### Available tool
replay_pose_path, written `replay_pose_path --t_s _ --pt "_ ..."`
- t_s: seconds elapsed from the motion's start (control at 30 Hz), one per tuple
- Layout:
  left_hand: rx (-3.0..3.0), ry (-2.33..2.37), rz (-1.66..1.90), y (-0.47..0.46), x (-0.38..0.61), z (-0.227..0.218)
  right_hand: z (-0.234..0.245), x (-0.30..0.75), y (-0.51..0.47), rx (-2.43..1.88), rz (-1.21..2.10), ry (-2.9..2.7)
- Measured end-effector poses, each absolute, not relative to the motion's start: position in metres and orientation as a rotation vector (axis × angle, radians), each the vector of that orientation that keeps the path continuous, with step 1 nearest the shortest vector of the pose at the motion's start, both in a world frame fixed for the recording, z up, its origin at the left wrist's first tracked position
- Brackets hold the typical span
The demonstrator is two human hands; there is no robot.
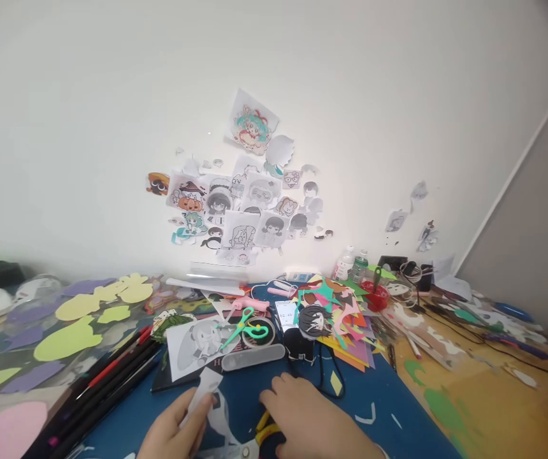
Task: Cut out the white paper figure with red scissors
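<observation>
Yellow-handled scissors (261, 436) in the right hand (310, 408) point left, slanting nearward.

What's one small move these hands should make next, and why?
I'd suggest the left hand steer the paper slightly toward the yellow-handled scissors: it already pinches the paper, and the right hand holds the scissors close beside it.
</observation>
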State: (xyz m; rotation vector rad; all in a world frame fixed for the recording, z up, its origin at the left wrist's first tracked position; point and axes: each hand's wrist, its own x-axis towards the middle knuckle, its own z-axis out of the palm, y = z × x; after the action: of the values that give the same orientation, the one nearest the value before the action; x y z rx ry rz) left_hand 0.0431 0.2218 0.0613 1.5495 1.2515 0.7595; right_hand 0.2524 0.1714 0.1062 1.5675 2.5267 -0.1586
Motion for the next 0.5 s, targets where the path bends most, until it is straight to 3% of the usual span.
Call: replay_pose_path --t_s 0.37,0.5 --pt "1.556 1.113 0.891 0.215 0.045 0.075 0.092 0.278 0.161 1.528 -0.542 2.747" --pt "1.569 1.114 0.862 0.206 0.048 0.082 0.062 0.283 0.174 1.433 -0.337 2.757"
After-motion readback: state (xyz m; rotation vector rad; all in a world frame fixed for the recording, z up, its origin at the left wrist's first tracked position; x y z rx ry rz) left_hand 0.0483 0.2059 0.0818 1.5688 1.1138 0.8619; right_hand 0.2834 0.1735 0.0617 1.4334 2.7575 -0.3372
